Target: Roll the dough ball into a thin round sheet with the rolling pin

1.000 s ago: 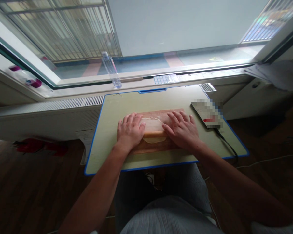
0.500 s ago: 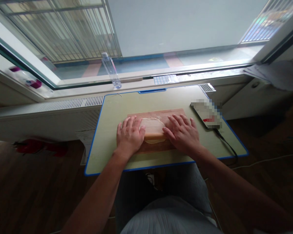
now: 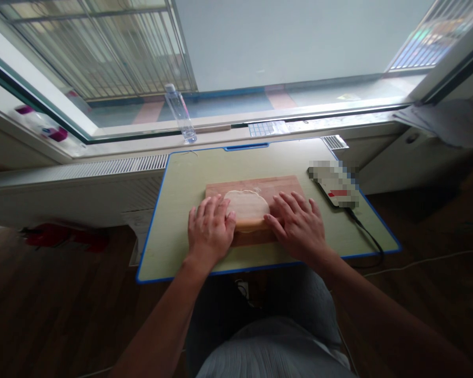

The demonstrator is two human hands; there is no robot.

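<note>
A pale wooden rolling pin (image 3: 251,224) lies crosswise on a sheet of flattened dough (image 3: 246,203). My left hand (image 3: 211,223) rests over the pin's left end, fingers pointing forward and bent over it, thumb along the pin. Over the right end my right hand (image 3: 299,223) does the same, with its fingers a little spread. Both hands hide the pin's ends. The dough has a rounded, uneven far edge, and only a thin strip shows on the near side. Beneath it is a reddish-brown wooden board (image 3: 256,184).
The board lies on a small, pale-green, blue-edged table (image 3: 173,210). A phone (image 3: 333,184) with a black cable (image 3: 364,228) lies at right. On the windowsill stand a clear bottle (image 3: 181,115) and a purple-capped bottle (image 3: 41,123). Papers (image 3: 441,121) are at far right.
Both hands and the rolling pin have moved slightly toward me. More dough shows beyond the pin, and less on its near side.
</note>
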